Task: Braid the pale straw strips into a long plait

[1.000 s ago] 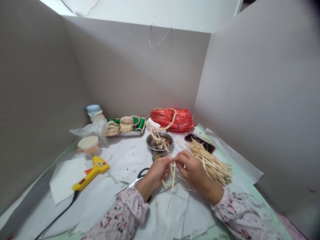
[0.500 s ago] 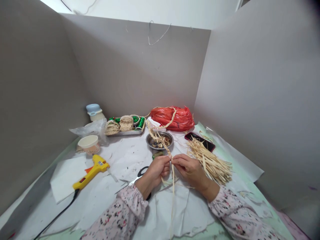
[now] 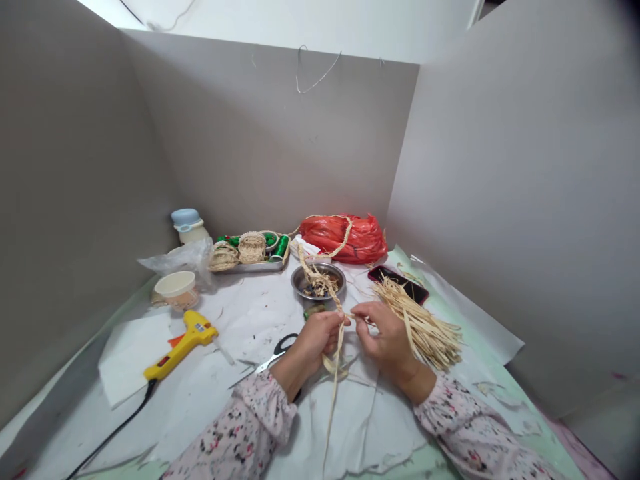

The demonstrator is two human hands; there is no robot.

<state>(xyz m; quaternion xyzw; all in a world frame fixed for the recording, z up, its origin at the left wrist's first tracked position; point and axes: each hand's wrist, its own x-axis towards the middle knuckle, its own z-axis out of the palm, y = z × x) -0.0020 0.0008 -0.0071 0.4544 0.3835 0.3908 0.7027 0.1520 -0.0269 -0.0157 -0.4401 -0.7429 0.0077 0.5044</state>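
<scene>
My left hand pinches a pale straw braid at its working end, fingers closed. From there the braid runs back over a metal bowl holding dark scraps and up to the red bag. Just to the right, my right hand grips a straw strand between thumb and forefinger and holds it out sideways from the braid. A loose strand hangs from the left fingers toward the front edge. Partly under my left forearm lie scissors with black handles.
A bundle of straw lies right of my right hand, against a dark phone. A yellow glue gun with a black cord rests at left. Behind are a paper cup, a tray of coils and green thread, and the red bag.
My right hand has moved slightly right, away from my left, drawing a strand out sideways. The hanging strand now slants to the left. My left hand stays at the braid.
</scene>
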